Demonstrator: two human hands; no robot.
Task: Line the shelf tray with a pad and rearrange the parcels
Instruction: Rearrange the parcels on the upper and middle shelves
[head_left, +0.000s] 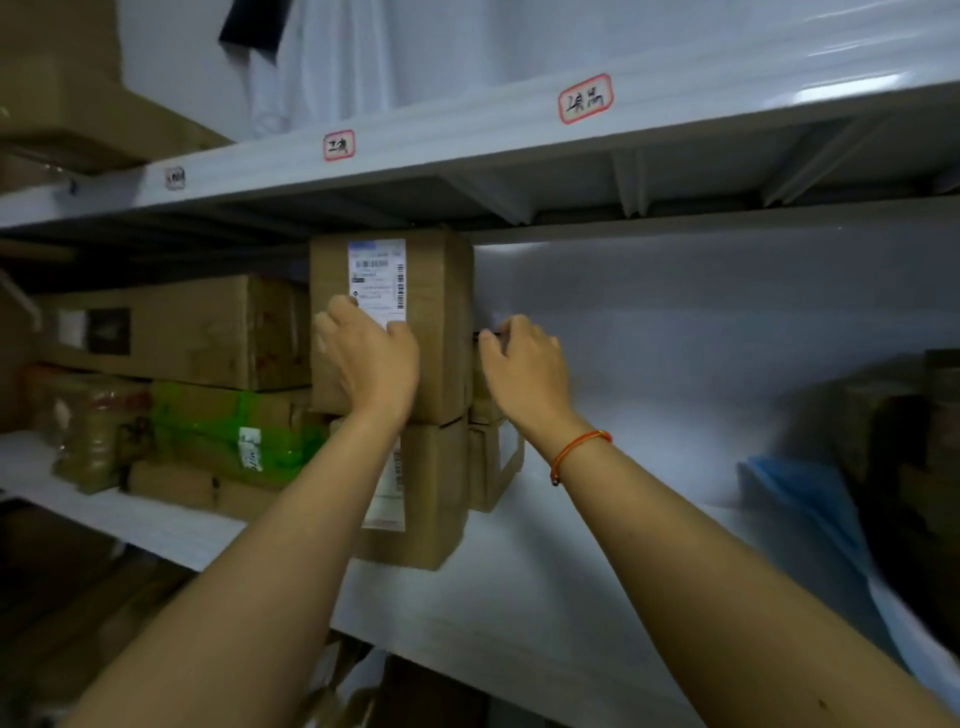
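Two brown cardboard parcels are stacked on the white shelf tray. The upper parcel carries a white shipping label and sits on the lower parcel. My left hand lies flat against the upper parcel's front, over the label's lower end. My right hand reaches round that parcel's right side, with fingers curled at its rear edge, where a smaller box stands behind. A white pad covers the tray floor and curves up the back on the right.
Left of the stack lie a long brown carton, a green-taped parcel and a wrapped bundle. A blue sheet and dark boxes sit at the right. The upper shelf bears red-edged labels.
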